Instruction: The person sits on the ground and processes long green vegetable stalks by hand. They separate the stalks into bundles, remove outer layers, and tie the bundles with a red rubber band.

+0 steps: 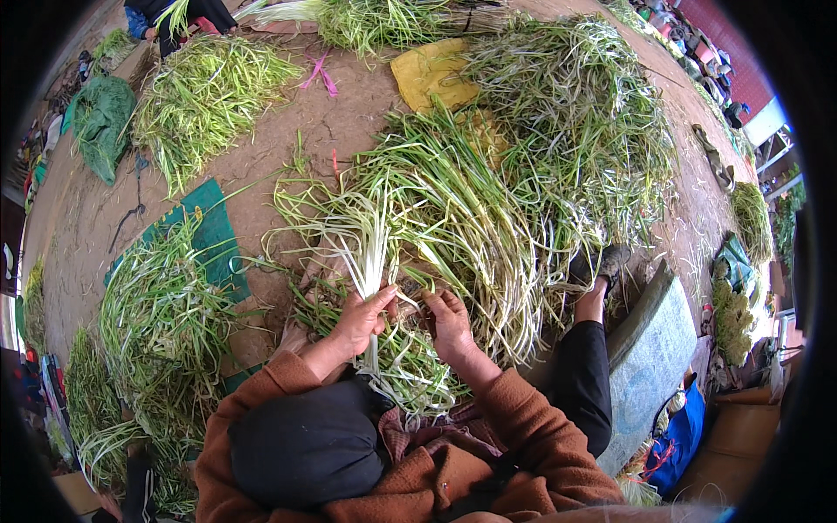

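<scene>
My left hand (358, 321) is closed around a small bundle of pale-stemmed leafy stalks (373, 255), which look like garlic chives. Their white and light green leaves fan out away from me, and the white ends show below the hand. Close by on the right, my right hand (451, 321) pinches a thin pale leaf (409, 301) between thumb and fingers. A large heap of the same stalks (471, 216) lies just beyond my hands, stems towards me. Loose trimmed leaves (415, 366) gather beneath my hands, above my checked cloth (451, 428).
Tangled leaf piles stand at right (582, 131), at left (163, 314) and farther off (209, 98). A yellow sack (428, 72) and pink ribbon (320, 75) lie on the dirt floor. A grey board (654, 366) leans by my leg. Another person (173, 19) sits at upper left.
</scene>
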Motion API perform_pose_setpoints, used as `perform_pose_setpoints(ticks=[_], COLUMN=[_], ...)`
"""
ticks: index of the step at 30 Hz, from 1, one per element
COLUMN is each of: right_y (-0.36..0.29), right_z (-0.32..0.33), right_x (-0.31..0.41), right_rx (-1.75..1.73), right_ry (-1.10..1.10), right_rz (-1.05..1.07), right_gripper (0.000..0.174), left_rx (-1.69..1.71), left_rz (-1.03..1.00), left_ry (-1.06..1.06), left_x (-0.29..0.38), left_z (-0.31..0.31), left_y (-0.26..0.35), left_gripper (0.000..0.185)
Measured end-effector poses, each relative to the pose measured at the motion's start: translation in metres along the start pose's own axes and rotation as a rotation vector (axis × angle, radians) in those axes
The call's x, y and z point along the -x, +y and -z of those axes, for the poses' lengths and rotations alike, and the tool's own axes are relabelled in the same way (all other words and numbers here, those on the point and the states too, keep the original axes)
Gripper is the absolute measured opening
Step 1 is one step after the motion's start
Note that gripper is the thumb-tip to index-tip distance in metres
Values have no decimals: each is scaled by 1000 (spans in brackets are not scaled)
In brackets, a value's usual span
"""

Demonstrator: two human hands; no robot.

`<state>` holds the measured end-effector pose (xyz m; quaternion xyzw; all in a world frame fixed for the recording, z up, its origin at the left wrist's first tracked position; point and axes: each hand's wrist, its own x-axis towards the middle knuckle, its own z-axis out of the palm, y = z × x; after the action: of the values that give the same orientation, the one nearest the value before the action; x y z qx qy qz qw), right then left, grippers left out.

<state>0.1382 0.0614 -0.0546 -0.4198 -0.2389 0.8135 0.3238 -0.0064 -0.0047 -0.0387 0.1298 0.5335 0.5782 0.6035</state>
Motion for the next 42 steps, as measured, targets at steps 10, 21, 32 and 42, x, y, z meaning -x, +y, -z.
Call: perform_pose_setpoints(ticks=[10,21,32,42], right_y=[-8,22,39,78], right_z=[-12,7,42,90], right_x=[-14,-33,-39,-24], right_rx=[36,531,1471,1847], right_ry=[-301,-118,-159,-293], right_rz=[-126,218,428,401], right_gripper=[11,10,22,19], left_rx=[-197,-130,-110,156], left_rz=[-26,-114,-399,-782], left_ry=[-55,19,22,79], left_x=[-1,3,14,20], left_z=[0,-6,-3,23], left_y=[-6,7,78,215], left_gripper=[21,22,20,21])
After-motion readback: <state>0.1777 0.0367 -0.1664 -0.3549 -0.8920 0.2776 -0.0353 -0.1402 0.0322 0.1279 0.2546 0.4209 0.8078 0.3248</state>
